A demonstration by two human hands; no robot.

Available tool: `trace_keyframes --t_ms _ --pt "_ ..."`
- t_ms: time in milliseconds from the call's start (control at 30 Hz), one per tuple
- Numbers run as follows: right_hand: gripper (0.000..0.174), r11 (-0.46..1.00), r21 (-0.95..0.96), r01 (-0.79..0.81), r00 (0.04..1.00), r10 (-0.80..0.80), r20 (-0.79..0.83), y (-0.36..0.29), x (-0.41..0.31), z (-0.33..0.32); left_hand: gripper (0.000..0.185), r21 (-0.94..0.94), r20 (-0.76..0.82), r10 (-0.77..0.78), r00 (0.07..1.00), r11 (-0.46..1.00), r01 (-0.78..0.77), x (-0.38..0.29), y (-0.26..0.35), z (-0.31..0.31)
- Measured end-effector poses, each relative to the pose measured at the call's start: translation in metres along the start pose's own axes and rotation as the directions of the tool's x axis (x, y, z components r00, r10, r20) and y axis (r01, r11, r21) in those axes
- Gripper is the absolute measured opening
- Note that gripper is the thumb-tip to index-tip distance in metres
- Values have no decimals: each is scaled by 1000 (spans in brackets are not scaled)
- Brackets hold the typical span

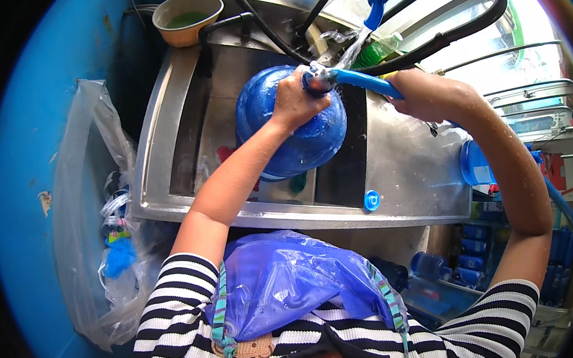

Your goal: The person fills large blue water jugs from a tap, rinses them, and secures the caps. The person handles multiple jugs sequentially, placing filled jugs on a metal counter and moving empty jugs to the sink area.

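Observation:
My left hand [297, 102] grips the neck of a large blue water jug [294, 144], which stands in a stainless steel sink [345, 170]. Held in my right hand [431, 94] is a blue tube-like rod or hose [364, 81]. Its far end meets the jug's mouth; whether it reaches inside is hard to tell. Water pours from a blue-handled tap [379, 1] just above the jug's neck, and splashes cover that spot. A small blue cap [372, 201] lies at the sink's front edge, right of the basin.
Black hoses [455, 36] loop over the back of the sink. A bowl with green liquid [188, 20] sits back left, a green bottle [377, 50] behind the jug. A clear plastic bag [76, 201] hangs at left. Another blue jug [475, 162] is at right, partly behind my arm.

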State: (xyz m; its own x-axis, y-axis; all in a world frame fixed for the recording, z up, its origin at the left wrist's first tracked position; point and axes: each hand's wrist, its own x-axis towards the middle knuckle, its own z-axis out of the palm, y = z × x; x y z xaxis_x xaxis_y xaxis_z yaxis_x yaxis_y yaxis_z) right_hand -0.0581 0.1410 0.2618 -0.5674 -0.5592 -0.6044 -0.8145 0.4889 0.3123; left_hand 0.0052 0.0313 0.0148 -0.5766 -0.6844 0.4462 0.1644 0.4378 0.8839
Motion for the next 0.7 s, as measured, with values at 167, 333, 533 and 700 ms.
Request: trace_keyframes --t_ms 167,333,533,700 --pt "17 997 -3 -81 994 81 68 -20 -1 -18 44 -135 277 92 957 989 -56 17 -11 -23" --pt "19 939 -235 252 958 -277 -79 2 34 -1 38 68 -187 -23 982 997 36 -9 5 2" --pt "18 920 -321 223 975 -201 100 -35 32 4 39 -67 143 18 990 998 -9 -11 6 -4" --pt "15 810 -496 314 872 -453 -188 -35 63 47 51 -34 223 141 965 990 -137 -21 15 36"
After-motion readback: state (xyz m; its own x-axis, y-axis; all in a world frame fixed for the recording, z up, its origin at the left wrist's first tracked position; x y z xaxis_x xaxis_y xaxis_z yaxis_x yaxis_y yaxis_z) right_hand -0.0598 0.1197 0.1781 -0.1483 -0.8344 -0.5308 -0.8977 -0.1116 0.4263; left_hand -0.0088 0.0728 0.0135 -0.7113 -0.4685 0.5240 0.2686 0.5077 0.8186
